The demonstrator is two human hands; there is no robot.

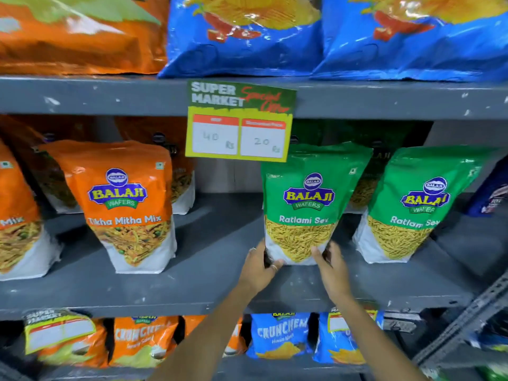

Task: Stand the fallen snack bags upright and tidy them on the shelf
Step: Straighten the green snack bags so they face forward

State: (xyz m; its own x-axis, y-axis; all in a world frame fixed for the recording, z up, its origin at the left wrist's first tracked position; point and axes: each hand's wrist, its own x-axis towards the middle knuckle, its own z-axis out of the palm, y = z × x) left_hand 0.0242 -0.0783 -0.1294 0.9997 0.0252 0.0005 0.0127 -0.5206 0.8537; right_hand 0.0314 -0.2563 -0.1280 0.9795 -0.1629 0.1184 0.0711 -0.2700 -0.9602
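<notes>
A green Ratlami Sev bag (pixel 305 199) stands upright on the grey middle shelf (pixel 220 259). My left hand (pixel 259 265) grips its lower left corner and my right hand (pixel 331 266) grips its lower right corner. A second green Ratlami Sev bag (pixel 412 207) stands upright just to the right, with more green bags half hidden behind both. To the left, an orange Tikha Mitha Mix bag (pixel 126 204) stands upright, with another orange bag (pixel 16 221) cut off at the frame's left edge and darker orange bags behind.
A yellow-green price sign (pixel 239 122) hangs from the upper shelf edge over the gap between orange and green bags. Large orange and blue chip bags (pixel 247 34) fill the top shelf. Crunchem bags (pixel 280 336) sit below. A dark blue bag (pixel 492 193) stands far right.
</notes>
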